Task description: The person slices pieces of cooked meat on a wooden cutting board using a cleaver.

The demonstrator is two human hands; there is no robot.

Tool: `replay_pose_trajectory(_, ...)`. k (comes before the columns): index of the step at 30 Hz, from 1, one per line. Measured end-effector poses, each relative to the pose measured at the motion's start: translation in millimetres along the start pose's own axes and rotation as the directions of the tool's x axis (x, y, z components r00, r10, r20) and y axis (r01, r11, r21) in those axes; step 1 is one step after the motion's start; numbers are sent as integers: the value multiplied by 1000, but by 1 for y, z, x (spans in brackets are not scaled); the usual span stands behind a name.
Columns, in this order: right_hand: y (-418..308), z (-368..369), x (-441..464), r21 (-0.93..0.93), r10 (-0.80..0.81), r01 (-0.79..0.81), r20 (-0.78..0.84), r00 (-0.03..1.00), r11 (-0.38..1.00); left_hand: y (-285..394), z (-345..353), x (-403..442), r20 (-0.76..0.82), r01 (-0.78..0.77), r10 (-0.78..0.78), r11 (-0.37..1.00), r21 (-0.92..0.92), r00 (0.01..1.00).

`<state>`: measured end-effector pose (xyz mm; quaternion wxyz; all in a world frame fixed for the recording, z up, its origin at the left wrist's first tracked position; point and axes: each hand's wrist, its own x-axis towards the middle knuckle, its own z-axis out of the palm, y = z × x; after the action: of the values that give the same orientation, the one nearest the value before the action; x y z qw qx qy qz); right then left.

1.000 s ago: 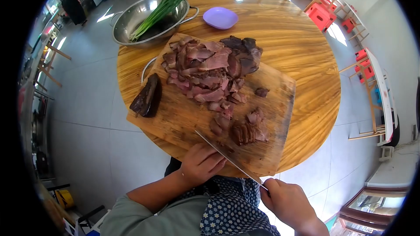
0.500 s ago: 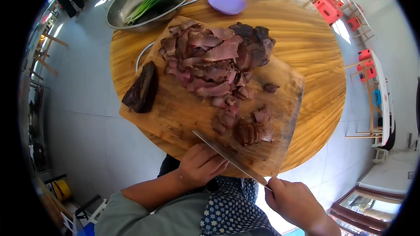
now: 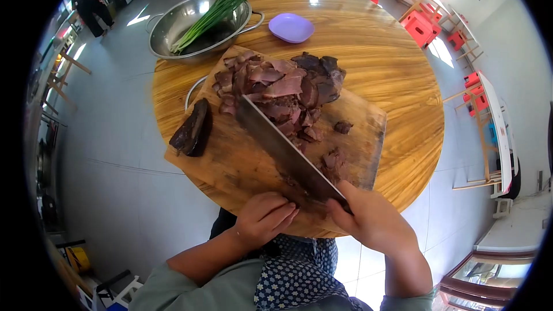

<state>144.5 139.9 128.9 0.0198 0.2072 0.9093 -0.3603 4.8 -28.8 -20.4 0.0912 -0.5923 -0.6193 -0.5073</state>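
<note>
A long, broad-bladed kitchen knife (image 3: 288, 150) is in my right hand (image 3: 374, 216), its flat side showing as it slants across the board in front of the meat. My left hand (image 3: 265, 219) rests at the near edge of the wooden cutting board (image 3: 230, 164), fingers curled together; whatever lies under them is hidden. Sliced dark red cured meat (image 3: 282, 86) is heaped at the board's far side, beside an unsliced dark chunk (image 3: 328, 83). Another whole piece of cured meat (image 3: 192, 129) lies at the left. Partly behind the blade are more slices (image 3: 334, 164).
A steel basin (image 3: 167, 37) holding green scallions (image 3: 213, 14) stands at the table's far left. A purple plate (image 3: 291, 27) sits beyond the board on the round wooden table (image 3: 397, 98). Red stools (image 3: 417, 27) line the right; a person (image 3: 89, 6) stands far left.
My right hand has raised the knife from beside my left hand, swinging its blade up and over the board's middle. My left hand stays near the board edge. The view has shifted slightly.
</note>
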Motion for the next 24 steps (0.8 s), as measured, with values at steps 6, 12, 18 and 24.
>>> replay_pose_trajectory(6,-15,-10,-57,-85,231,-222,110,967,971,2,-1,4,-8,-27,27,1000,3,1000)
replay_pose_trajectory(12,-8,13,-73,-158,205,-188,103,973,969,5,-7,6,22,-42,41,999,28,999)
replay_pose_trajectory(18,-3,20,-73,-134,128,-112,117,985,985,5,-9,3,67,-20,19,999,29,998)
replay_pose_trajectory(24,-12,15,-77,-243,201,-164,136,970,956,2,-8,-3,90,-4,1,999,35,996)
